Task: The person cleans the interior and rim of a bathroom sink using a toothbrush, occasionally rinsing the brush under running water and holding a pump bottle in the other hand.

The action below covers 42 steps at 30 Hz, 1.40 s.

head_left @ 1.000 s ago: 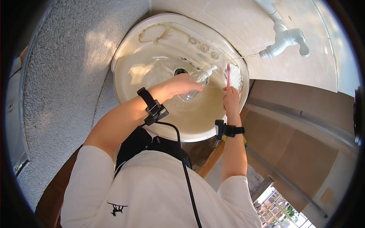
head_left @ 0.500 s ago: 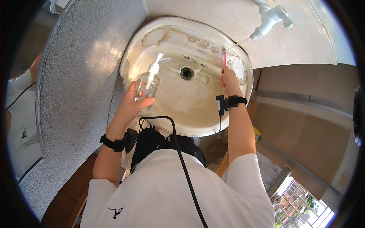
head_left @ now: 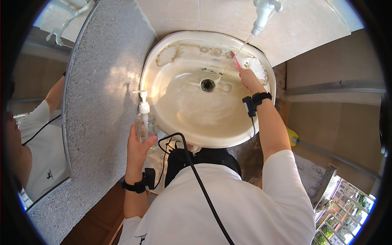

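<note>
My left hand is closed around a clear pump bottle with a white pump top. It holds the bottle upright beside the left rim of the sink. At the sink's far right, my right hand grips a slim pink toothbrush, its head pointing away from me. That head is close to the thin stream of water running from the white tap. Whether the water touches it I cannot tell.
A dark drain lies in the sink's middle, and brown stains mark its back ledge. The rough grey wall carries a mirror on the left. A black cable hangs across my shirt.
My left hand has carried the pump bottle left and toward me, from over the basin to its left rim. The toothbrush now tilts to the left, nearer the water. The view has shifted.
</note>
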Available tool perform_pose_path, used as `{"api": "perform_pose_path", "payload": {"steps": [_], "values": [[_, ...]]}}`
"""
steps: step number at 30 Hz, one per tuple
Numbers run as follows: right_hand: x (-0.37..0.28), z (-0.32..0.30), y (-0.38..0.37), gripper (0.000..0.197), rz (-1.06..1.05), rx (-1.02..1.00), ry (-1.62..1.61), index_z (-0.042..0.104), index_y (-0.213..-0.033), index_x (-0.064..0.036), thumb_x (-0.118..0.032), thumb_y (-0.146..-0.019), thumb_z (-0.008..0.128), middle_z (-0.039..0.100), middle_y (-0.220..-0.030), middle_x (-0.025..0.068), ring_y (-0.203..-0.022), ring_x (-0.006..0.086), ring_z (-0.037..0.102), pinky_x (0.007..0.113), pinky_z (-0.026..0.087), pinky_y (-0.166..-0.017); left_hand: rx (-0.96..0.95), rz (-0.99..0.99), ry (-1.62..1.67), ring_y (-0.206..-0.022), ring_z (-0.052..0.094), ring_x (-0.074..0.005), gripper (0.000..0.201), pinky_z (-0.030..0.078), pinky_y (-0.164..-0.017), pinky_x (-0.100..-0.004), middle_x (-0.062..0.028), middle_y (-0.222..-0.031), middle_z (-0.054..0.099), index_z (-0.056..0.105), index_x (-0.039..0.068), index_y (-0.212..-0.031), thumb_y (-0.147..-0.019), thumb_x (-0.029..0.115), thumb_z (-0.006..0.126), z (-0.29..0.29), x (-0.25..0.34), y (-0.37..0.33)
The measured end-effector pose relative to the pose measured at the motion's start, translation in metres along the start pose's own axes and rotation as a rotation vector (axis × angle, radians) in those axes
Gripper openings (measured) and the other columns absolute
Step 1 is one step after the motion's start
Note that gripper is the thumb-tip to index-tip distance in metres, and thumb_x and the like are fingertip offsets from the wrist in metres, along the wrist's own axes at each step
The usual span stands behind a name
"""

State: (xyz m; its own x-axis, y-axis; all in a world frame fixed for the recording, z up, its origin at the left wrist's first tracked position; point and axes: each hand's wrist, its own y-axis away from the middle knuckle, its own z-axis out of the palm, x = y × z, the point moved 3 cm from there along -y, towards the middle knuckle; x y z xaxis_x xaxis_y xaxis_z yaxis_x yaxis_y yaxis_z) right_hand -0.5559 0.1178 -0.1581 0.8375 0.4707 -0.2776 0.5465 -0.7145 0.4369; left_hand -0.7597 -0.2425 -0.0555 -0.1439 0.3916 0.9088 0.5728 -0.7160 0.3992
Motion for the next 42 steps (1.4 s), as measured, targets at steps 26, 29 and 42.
{"api": "perform_pose_path", "payload": {"steps": [26,29,42], "values": [[-0.016,0.014,-0.04,0.028,-0.126,0.188,0.032,0.061,-0.083,0.0044,-0.018,-0.085,0.043,0.062,-0.08,0.0247,-0.077,0.0385,0.061,0.043,0.05,-0.069,0.089,-0.014,0.087,-0.087,0.052,-0.0128,0.059,0.043,-0.08,-0.0268,-0.0047,-0.097,0.053,0.041,0.003,-0.121,-0.069,0.008,0.069,-0.004,-0.009,0.014],[-0.014,0.003,-0.035,0.043,0.145,0.137,-0.294,0.06,-0.091,0.0064,-0.027,-0.092,0.033,0.06,-0.091,0.0285,-0.088,0.0407,0.058,0.045,0.046,-0.078,0.086,-0.016,0.098,-0.088,0.052,-0.0129,0.059,0.043,-0.08,-0.027,-0.005,-0.098,0.053,0.041,0.003,-0.122,-0.069,0.009,0.069,-0.008,-0.013,0.016],[0.002,0.004,-0.023,0.045,0.073,0.095,-0.154,0.058,-0.095,0.0083,-0.029,-0.093,0.033,0.06,-0.088,0.0289,-0.085,0.0437,0.058,0.048,0.044,-0.077,0.099,-0.013,0.067,-0.088,0.052,-0.0134,0.061,0.043,-0.08,-0.0274,-0.006,-0.098,0.054,0.041,0.001,-0.121,-0.069,0.013,0.069,-0.012,-0.016,0.013]]}}
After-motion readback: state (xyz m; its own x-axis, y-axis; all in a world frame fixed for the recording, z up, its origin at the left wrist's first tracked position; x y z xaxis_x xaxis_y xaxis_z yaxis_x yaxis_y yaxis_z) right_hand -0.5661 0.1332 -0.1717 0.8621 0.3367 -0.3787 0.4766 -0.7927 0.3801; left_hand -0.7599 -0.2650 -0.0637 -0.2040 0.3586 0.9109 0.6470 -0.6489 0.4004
